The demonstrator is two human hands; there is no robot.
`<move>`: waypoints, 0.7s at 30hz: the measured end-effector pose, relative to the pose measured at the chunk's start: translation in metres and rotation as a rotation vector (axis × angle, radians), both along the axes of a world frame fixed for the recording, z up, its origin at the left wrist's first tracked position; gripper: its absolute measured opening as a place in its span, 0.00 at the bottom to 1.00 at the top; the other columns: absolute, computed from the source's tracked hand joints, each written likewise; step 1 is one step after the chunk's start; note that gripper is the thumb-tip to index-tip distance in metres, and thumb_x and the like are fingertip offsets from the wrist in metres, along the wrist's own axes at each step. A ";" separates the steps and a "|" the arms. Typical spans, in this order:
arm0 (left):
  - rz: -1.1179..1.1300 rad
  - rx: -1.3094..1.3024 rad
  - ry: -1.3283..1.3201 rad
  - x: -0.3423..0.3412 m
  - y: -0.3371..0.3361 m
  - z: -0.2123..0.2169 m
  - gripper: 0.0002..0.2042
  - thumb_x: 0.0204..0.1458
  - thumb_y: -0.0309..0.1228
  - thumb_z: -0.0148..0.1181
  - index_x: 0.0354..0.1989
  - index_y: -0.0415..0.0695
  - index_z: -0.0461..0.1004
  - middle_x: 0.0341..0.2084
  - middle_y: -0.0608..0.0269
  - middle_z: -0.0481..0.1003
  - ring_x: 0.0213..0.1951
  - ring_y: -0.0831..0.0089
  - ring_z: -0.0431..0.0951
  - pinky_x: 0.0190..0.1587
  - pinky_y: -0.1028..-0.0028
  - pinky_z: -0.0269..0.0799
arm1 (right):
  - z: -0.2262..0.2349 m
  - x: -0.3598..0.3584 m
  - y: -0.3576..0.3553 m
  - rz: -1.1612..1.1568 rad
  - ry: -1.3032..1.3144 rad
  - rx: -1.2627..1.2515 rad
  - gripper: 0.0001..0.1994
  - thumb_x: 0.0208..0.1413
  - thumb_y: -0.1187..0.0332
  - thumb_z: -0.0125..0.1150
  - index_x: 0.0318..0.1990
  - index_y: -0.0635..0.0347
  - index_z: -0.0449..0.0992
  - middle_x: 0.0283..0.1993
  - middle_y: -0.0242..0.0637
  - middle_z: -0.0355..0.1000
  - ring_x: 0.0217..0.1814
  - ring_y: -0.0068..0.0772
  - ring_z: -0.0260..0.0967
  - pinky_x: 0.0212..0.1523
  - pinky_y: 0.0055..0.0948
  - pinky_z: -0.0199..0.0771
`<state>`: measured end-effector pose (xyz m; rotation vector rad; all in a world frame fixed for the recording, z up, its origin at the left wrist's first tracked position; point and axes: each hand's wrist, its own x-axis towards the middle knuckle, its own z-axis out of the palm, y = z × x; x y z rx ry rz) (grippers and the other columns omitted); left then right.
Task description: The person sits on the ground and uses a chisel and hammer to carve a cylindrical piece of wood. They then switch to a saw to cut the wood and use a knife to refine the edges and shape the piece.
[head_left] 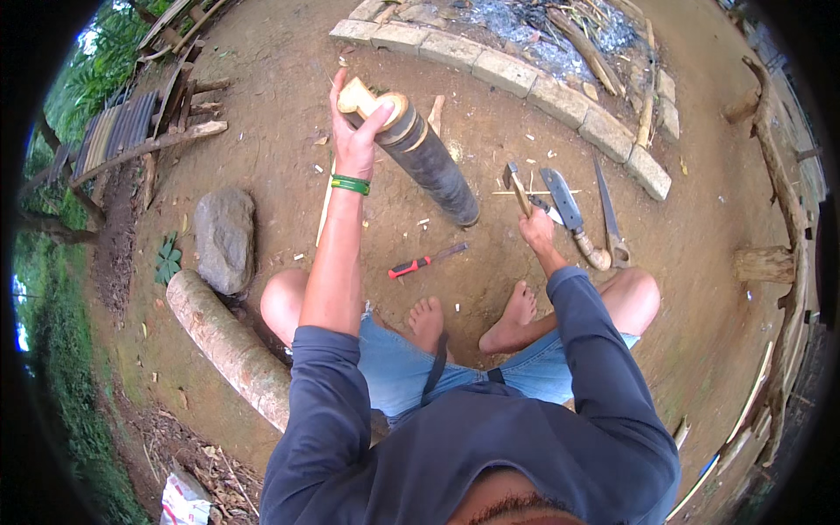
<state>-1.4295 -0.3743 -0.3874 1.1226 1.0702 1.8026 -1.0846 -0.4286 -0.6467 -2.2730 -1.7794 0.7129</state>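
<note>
My left hand (355, 144), a green band at its wrist, is wrapped around the top end of a dark cylinder (433, 171) that looks like a hollow log drum. Pale wood (357, 94) shows at that end, beside my thumb and fingers. The cylinder leans, its lower end toward the ground in front of me. My right hand (536, 227) grips a hammer (520, 189) by its wooden handle, head pointing away from me. Close by lie a small knife (548, 210), a machete (563, 198) and a handsaw (607, 201). A red-handled chisel (411, 266) rests between the hands, nearer my feet.
Curved stone blocks (503, 72) edge an ash-filled fire pit (534, 35) at the far right. A grey rock (224, 241) and a thick log (229, 346) lie on my left. A wooden bench (149, 149) stands far left. Wood chips dot the dirt.
</note>
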 end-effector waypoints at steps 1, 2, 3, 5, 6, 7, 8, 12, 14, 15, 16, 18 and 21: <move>-0.072 0.029 0.080 -0.001 -0.002 0.006 0.38 0.43 0.33 0.74 0.63 0.43 0.60 0.51 0.59 0.69 0.53 0.67 0.71 0.58 0.68 0.67 | -0.013 0.004 -0.003 -0.030 -0.010 0.009 0.18 0.53 0.57 0.62 0.42 0.65 0.77 0.40 0.59 0.77 0.45 0.59 0.76 0.46 0.52 0.75; -0.137 -0.025 0.114 -0.003 -0.004 0.012 0.40 0.41 0.32 0.76 0.63 0.43 0.60 0.51 0.58 0.70 0.55 0.68 0.70 0.59 0.67 0.68 | -0.025 0.010 -0.006 -0.063 -0.022 0.018 0.17 0.53 0.58 0.62 0.41 0.65 0.77 0.39 0.59 0.77 0.45 0.58 0.76 0.46 0.52 0.75; -0.127 -0.006 0.139 -0.006 -0.004 0.011 0.38 0.42 0.30 0.74 0.63 0.43 0.59 0.51 0.57 0.70 0.54 0.68 0.70 0.58 0.66 0.68 | -0.033 0.007 -0.009 -0.080 -0.026 0.025 0.15 0.52 0.60 0.62 0.39 0.65 0.77 0.39 0.59 0.77 0.45 0.58 0.76 0.46 0.52 0.75; -0.090 0.025 0.199 -0.018 -0.006 0.005 0.36 0.45 0.27 0.71 0.63 0.44 0.58 0.51 0.55 0.69 0.54 0.68 0.71 0.58 0.66 0.68 | -0.028 -0.029 -0.023 -0.175 -0.202 0.337 0.13 0.51 0.62 0.62 0.37 0.63 0.77 0.37 0.57 0.77 0.42 0.58 0.76 0.44 0.52 0.75; -0.102 0.031 0.085 -0.013 -0.006 0.005 0.35 0.46 0.25 0.71 0.61 0.43 0.57 0.47 0.55 0.73 0.49 0.70 0.73 0.55 0.67 0.70 | -0.023 -0.049 -0.033 -0.235 -0.293 0.485 0.12 0.51 0.63 0.62 0.36 0.63 0.76 0.37 0.56 0.77 0.41 0.58 0.76 0.43 0.52 0.75; -0.059 0.007 0.083 -0.009 -0.007 0.003 0.36 0.44 0.26 0.73 0.61 0.43 0.56 0.46 0.57 0.73 0.48 0.71 0.74 0.54 0.68 0.71 | -0.019 -0.063 -0.042 -0.167 -0.192 0.508 0.10 0.51 0.64 0.61 0.37 0.61 0.76 0.36 0.54 0.77 0.40 0.56 0.76 0.42 0.50 0.75; -0.016 -0.016 0.084 -0.007 -0.006 0.002 0.38 0.43 0.27 0.75 0.61 0.43 0.56 0.44 0.59 0.74 0.46 0.72 0.75 0.53 0.69 0.72 | -0.016 -0.079 -0.050 -0.101 -0.088 0.531 0.09 0.52 0.65 0.60 0.37 0.59 0.76 0.36 0.53 0.77 0.38 0.55 0.76 0.41 0.49 0.75; 0.222 0.001 0.098 0.011 -0.007 -0.006 0.40 0.42 0.29 0.78 0.60 0.43 0.55 0.37 0.65 0.73 0.41 0.75 0.74 0.50 0.73 0.72 | -0.017 -0.166 -0.122 0.526 0.669 -0.031 0.14 0.52 0.62 0.61 0.46 0.52 0.76 0.39 0.51 0.77 0.43 0.52 0.76 0.45 0.47 0.75; 0.345 0.006 0.203 0.019 0.005 -0.013 0.40 0.42 0.28 0.78 0.61 0.42 0.55 0.37 0.65 0.72 0.43 0.74 0.73 0.52 0.71 0.69 | -0.035 -0.202 -0.135 0.701 0.595 -0.050 0.22 0.56 0.58 0.61 0.58 0.48 0.72 0.43 0.46 0.78 0.48 0.51 0.76 0.47 0.45 0.75; 0.355 0.032 0.203 0.026 0.007 -0.015 0.38 0.44 0.27 0.76 0.61 0.43 0.55 0.36 0.65 0.73 0.41 0.75 0.73 0.49 0.72 0.71 | -0.035 -0.215 -0.135 0.645 0.554 -0.110 0.23 0.56 0.55 0.60 0.59 0.48 0.71 0.43 0.47 0.78 0.47 0.52 0.76 0.47 0.46 0.75; 0.373 0.056 0.208 0.028 0.003 -0.015 0.37 0.46 0.25 0.74 0.60 0.43 0.54 0.34 0.65 0.73 0.39 0.76 0.74 0.47 0.73 0.72 | -0.033 -0.229 -0.136 0.596 0.520 -0.172 0.24 0.56 0.53 0.60 0.59 0.48 0.70 0.42 0.48 0.78 0.47 0.53 0.76 0.46 0.47 0.75; 0.398 0.052 0.274 0.036 -0.008 -0.011 0.35 0.49 0.23 0.71 0.62 0.44 0.53 0.33 0.66 0.74 0.38 0.77 0.74 0.46 0.74 0.73 | -0.034 -0.243 -0.129 0.546 0.452 -0.267 0.26 0.56 0.49 0.59 0.59 0.50 0.70 0.42 0.49 0.78 0.46 0.55 0.76 0.46 0.48 0.75; 0.322 0.110 0.290 0.049 -0.015 -0.010 0.36 0.50 0.23 0.70 0.63 0.44 0.53 0.34 0.66 0.73 0.39 0.77 0.73 0.47 0.73 0.72 | -0.051 -0.240 -0.117 0.456 0.401 -0.359 0.28 0.56 0.47 0.59 0.58 0.56 0.70 0.42 0.50 0.78 0.46 0.55 0.76 0.46 0.49 0.75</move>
